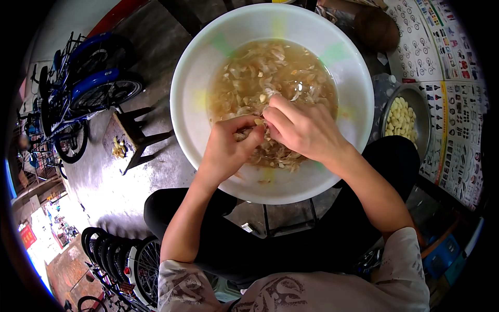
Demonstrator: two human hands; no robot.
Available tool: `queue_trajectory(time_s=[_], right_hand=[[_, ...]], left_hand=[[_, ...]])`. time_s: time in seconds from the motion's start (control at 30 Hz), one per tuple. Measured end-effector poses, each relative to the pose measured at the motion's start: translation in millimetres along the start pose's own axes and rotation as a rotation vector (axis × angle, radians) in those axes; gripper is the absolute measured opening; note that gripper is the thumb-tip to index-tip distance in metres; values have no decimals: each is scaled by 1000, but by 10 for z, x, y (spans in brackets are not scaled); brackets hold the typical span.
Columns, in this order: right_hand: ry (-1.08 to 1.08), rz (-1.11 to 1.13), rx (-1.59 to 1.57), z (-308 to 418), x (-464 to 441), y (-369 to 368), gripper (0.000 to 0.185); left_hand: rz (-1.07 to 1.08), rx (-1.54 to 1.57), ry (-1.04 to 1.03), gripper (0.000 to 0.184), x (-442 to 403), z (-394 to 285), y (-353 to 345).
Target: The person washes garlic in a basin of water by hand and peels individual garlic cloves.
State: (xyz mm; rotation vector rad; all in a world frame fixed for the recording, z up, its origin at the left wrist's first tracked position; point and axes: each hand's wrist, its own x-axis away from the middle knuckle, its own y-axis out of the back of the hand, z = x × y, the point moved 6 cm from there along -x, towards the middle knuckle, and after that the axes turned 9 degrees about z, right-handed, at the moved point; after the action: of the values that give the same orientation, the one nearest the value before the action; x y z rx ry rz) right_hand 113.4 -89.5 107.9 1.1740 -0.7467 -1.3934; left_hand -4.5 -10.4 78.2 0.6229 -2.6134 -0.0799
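A large white basin [189,78] holds cloudy brownish water with many loose garlic skins [280,156] floating in it. Above the water, my left hand [228,145] pinches a small garlic clove [258,121] between thumb and forefinger. My right hand [306,127] meets it from the right, its fingers closed at the same clove; the fingertips of both hands nearly touch. Another pale clove [262,98] shows just beyond my right fingertips. To the right of the basin, a metal bowl [427,117] contains several peeled cloves [400,118].
A small wooden stool [127,127] with some yellowish pieces on it stands left of the basin. Bicycles [99,83] are at the far left, and tires [104,249] lower left. A printed sheet [457,130] covers a surface on the right. My knees flank the basin's near side.
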Motion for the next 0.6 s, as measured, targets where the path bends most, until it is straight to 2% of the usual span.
queue_trajectory(time_s=[0.13, 0.2, 0.3, 0.43, 0.6], right_hand=[[19, -31, -1, 27, -11, -5, 11], [27, -76, -58, 44, -14, 14, 12], [4, -94, -128, 29, 12, -71, 13], [-20, -62, -144, 6, 13, -26, 15], [-81, -49, -293, -78, 28, -56, 16]], left_hand=[[52, 38, 83, 20, 8, 6, 44], [82, 433, 294, 20, 23, 151, 11], [-11, 379, 231, 21, 11, 123, -34], [-7, 319, 191, 24, 8, 110, -15], [-15, 21, 16, 19, 11, 71, -8]])
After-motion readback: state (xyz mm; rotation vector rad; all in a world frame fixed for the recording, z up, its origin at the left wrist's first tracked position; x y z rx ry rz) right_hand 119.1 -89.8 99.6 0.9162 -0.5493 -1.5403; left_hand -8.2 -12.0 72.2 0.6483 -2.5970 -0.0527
